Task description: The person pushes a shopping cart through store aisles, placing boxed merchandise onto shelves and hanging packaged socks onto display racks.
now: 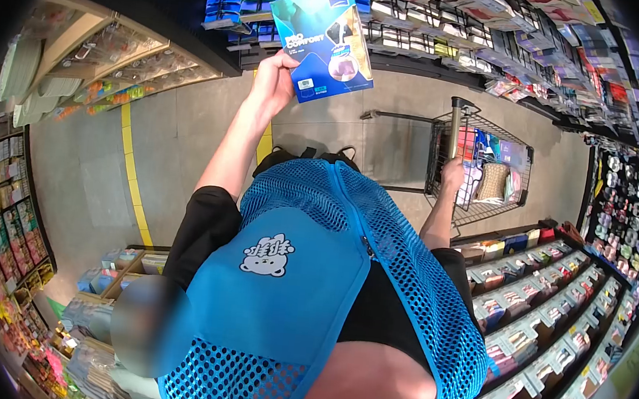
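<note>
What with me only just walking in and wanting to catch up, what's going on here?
A person in a blue vest stands in a shop aisle. Their left hand holds up a blue box, and their right hand grips the handle of a cart with some goods in it.

Smooth glossy card box [324, 44]; dark metal-wire cart [516, 194], rod-like mesh; blue vest [294, 273] of open-holed synthetic netting with smooth matt cloth panel; black matt cloth sleeve [207, 228]; grey floor [180, 142] smooth, faintly sheened; pale wood-look shelving [107, 17].
</note>
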Available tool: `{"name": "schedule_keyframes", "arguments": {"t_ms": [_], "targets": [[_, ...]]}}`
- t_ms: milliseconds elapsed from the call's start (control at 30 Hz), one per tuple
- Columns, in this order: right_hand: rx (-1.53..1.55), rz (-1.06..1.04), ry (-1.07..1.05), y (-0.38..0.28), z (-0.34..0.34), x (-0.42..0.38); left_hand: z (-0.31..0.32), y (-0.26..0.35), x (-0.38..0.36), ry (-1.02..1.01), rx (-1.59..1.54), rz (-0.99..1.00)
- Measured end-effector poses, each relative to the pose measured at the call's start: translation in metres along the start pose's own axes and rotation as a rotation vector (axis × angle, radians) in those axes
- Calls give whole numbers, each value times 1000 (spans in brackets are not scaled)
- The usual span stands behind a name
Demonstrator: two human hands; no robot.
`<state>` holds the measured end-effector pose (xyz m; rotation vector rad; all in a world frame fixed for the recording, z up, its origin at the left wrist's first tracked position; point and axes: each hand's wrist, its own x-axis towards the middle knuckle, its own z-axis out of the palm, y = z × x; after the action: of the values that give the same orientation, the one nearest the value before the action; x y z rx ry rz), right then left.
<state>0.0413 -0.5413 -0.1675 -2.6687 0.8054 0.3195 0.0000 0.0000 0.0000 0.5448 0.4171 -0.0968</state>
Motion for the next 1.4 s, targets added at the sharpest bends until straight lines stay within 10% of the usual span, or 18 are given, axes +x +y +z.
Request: {"name": "schedule_keyframes", "arguments": {"t_ms": [100, 233, 500, 567, 867, 1100, 1400], "targets": [[-386, -137, 168, 11, -9, -33, -13, 12, -36, 47, -32, -67], [32, 55, 155, 1, 16, -23, -44, 31, -48, 43, -65, 38], [-139, 7, 177, -65, -25, -121, -71, 25, -67, 76, -192, -67], [166, -492, 716, -75, -14, -119, -63, 21, -69, 144, -112, -9], [714, -688, -920, -284, -5, -169, -35, -15, -19, 180, 153, -53], [722, -593, -1001, -339, 10, -121, -1, -21, 32, 249, 398, -43], [614, -756, -425, -411, 37, -11, -55, -30, 0, 611, 714, -110]]}}
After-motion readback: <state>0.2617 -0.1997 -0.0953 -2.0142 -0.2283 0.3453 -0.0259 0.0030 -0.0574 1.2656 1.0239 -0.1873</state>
